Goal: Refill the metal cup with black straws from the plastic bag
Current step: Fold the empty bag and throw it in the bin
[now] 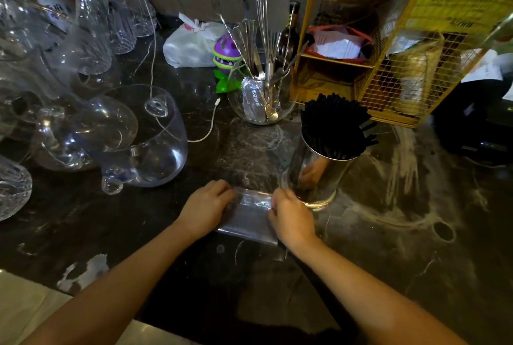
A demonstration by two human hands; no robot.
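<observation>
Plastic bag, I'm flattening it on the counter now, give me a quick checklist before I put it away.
1. Metal cup filled with black straws: ok.
2. Cup upright on the counter: ok.
3. Plastic bag emptied of straws: ok, it looks flat and clear.
4. Both hands on the bag, left hand and right hand: ok.
5. Right hand clear of the cup: not ok, it sits right beside the base.
6. Loose straws on the counter: ok, none visible.
</observation>
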